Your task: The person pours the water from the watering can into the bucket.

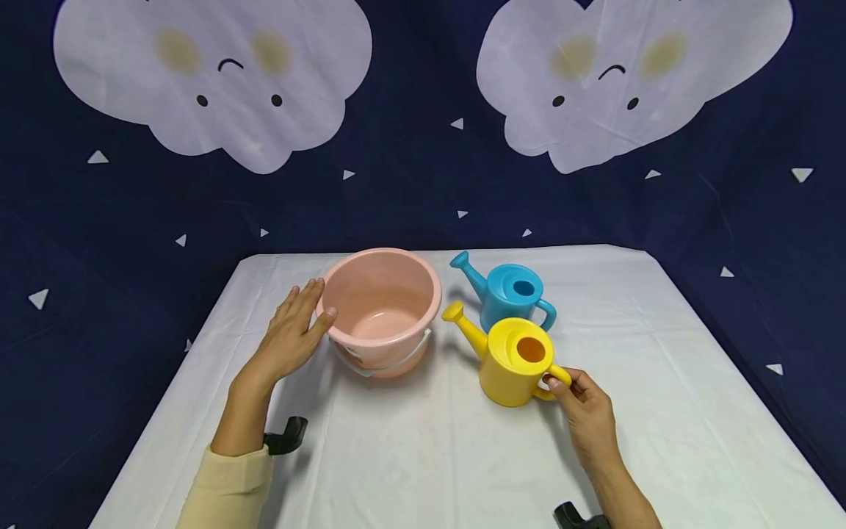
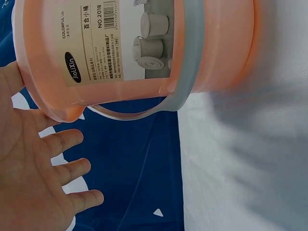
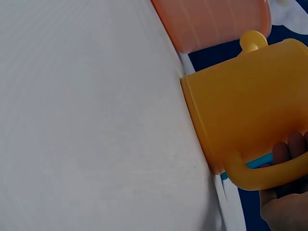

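Observation:
A pink bucket (image 1: pixel 383 353) with a pale handle stands upright on the white-covered table. My left hand (image 1: pixel 287 334) touches the left side of its rim, with fingers extended. In the left wrist view the bucket's printed label (image 2: pixel 98 41) shows, and the fingers are spread beside the rim. Right of the bucket is a yellow watering can (image 1: pixel 505 378), its spout pointing to the back left. My right hand (image 1: pixel 587 415) grips the can's handle (image 3: pixel 269 177) between thumb and curled fingers. In the right wrist view the frame's edge cuts off part of this hand.
A blue watering can (image 1: pixel 499 312) stands just behind the yellow one, its spout also pointing left. The white cloth (image 1: pixel 423 470) covers the table up to a dark blue backdrop (image 1: pixel 410 198) with clouds and small triangles.

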Demonstrator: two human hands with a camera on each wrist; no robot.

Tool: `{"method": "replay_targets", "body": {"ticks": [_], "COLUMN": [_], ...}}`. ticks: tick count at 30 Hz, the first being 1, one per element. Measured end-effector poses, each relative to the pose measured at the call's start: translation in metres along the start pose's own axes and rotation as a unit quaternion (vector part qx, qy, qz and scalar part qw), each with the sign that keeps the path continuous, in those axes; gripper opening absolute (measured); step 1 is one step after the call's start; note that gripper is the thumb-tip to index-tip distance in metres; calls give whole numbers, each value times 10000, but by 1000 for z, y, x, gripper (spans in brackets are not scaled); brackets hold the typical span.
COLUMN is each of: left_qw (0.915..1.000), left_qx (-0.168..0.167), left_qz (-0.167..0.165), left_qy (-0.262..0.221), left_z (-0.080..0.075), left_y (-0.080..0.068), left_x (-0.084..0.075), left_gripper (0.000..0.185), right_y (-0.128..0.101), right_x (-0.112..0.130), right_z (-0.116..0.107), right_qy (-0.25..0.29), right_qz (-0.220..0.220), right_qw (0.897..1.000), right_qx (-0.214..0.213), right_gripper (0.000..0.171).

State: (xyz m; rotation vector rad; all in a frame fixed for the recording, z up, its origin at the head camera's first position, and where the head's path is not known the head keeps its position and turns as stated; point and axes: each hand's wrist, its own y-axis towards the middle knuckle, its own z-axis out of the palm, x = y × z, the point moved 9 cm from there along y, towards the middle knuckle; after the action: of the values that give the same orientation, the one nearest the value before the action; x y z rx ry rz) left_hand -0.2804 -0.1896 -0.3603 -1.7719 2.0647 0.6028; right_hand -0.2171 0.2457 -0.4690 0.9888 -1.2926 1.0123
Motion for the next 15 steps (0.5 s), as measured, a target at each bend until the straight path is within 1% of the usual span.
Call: {"method": "replay_targets", "body": {"ticks": [9, 15], "left_qw": [10000, 10000], "left_qx": [1, 6], "left_qz": [-8, -1], "left_qy": [7, -18], "left_z": [-1, 0], "left_y": [0, 0], "left_x": [0, 0], "left_gripper": [70, 70], "right_y": [-1, -2], "right_x": [-2, -3], "right_z": [2, 3], "right_qy": [384, 480], "right_qz": [124, 226], "right_qw": [9992, 9985], "right_qx": [-44, -94], "right_gripper": [22, 20]}}
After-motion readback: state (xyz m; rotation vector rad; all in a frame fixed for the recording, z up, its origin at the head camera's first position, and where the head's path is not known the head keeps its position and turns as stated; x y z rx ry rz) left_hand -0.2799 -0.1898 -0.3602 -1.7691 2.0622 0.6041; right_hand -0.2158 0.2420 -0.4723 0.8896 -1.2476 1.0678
